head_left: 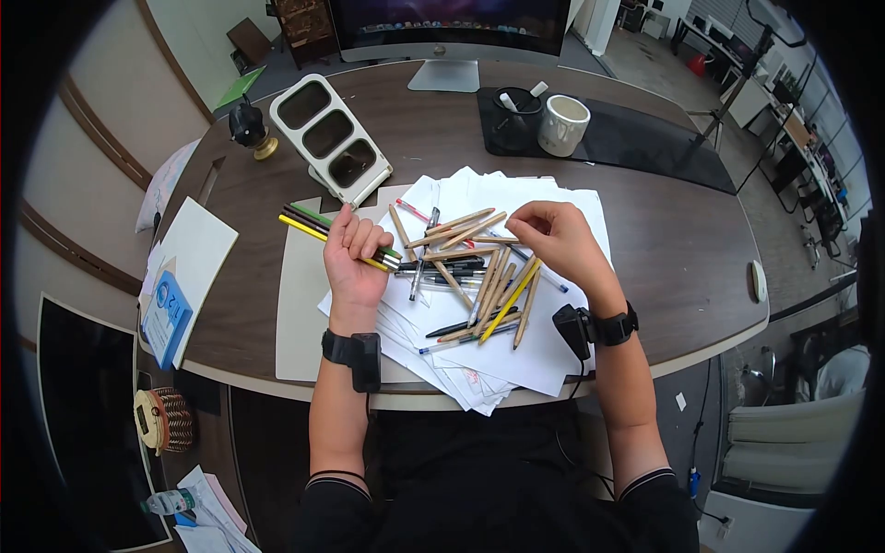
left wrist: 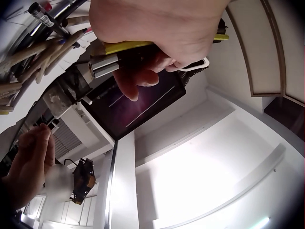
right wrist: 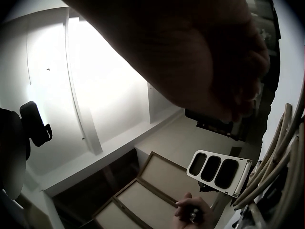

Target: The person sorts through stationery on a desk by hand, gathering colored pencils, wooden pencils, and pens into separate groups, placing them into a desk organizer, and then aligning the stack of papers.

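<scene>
In the head view my left hand (head_left: 355,263) is raised at the left of the pile, its fingers curled round several pencils (head_left: 304,224). Yellow, dark and green shafts stick out to the left, and silvery ends (left wrist: 104,65) show in the left wrist view. My right hand (head_left: 562,241) hangs over the right side of the pile with fingers loosely bent; nothing shows between its fingertips. Below both hands, wooden pencils (head_left: 495,281), a yellow pencil (head_left: 510,302) and black and clear pens (head_left: 452,276) lie criss-crossed on white paper sheets (head_left: 572,341).
A white organizer with three dark compartments (head_left: 332,138) stands tilted behind my left hand. Farther back are a white mug (head_left: 563,126), a black pen cup (head_left: 516,115) and a monitor (head_left: 452,28). A blue box (head_left: 167,318) lies at the left and a mouse (head_left: 757,281) at the right edge.
</scene>
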Demonstrator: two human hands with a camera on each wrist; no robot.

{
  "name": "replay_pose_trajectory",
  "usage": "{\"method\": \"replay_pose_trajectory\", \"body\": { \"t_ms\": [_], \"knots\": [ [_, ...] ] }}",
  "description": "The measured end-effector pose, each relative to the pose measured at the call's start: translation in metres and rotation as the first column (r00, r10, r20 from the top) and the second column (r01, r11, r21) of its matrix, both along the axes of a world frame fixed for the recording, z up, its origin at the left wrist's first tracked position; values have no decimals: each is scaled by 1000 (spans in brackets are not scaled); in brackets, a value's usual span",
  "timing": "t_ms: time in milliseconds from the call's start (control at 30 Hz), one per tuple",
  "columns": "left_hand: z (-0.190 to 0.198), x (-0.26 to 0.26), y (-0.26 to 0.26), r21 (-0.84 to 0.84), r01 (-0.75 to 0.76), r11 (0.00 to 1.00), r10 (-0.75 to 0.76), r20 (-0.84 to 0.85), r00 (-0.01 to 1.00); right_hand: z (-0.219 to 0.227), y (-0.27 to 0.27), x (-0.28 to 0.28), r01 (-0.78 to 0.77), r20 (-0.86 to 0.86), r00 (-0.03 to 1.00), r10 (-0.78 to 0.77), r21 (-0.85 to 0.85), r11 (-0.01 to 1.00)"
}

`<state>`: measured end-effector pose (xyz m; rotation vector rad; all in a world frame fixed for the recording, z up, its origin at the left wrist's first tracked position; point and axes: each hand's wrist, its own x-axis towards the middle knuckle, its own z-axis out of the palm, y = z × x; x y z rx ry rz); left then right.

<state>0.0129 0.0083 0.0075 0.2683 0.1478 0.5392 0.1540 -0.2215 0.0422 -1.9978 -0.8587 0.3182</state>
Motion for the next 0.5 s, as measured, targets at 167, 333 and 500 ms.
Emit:
{"method": "replay_pose_trajectory", "body": {
  "t_ms": [167, 333, 500],
  "knots": [
    [8, 4, -12, 11, -68, 998, 69, -114, 991, -6, -2, 0, -12, -22, 1000, 12, -25, 1000],
    [-12, -1, 4, 135, 196, 971, -203, 40, 978, -8, -6, 2, -6, -41, 999, 5, -28, 1000],
    [-10, -1, 3, 141, 162, 977, -164, -3, 987, -7, -10, 5, -9, -49, 999, 7, -32, 999]
  ]
}}
